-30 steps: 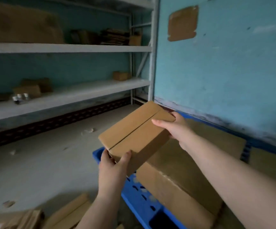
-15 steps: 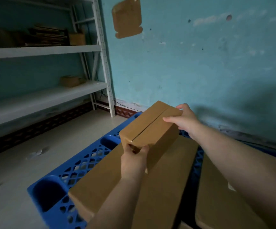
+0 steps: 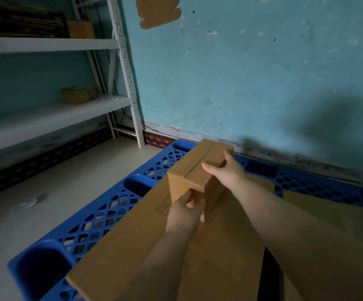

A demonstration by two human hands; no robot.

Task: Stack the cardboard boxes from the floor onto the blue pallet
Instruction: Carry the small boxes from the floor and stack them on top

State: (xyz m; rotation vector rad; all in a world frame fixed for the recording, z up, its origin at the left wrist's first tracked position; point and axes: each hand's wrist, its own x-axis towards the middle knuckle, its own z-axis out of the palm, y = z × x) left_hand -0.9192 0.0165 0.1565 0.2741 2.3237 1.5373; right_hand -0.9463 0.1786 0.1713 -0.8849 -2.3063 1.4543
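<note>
Cardboard small box (image 3: 198, 168) held by both hands above large box (image 3: 132, 242).

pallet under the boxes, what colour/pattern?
Blue plastic pallet, with an open lattice-grid top and solid rounded corner pockets. Head view, left of the large cardboard box.

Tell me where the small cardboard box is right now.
In the head view, the small cardboard box sits centre frame, held by the left hand and right hand above the large box on the blue pallet.
</note>
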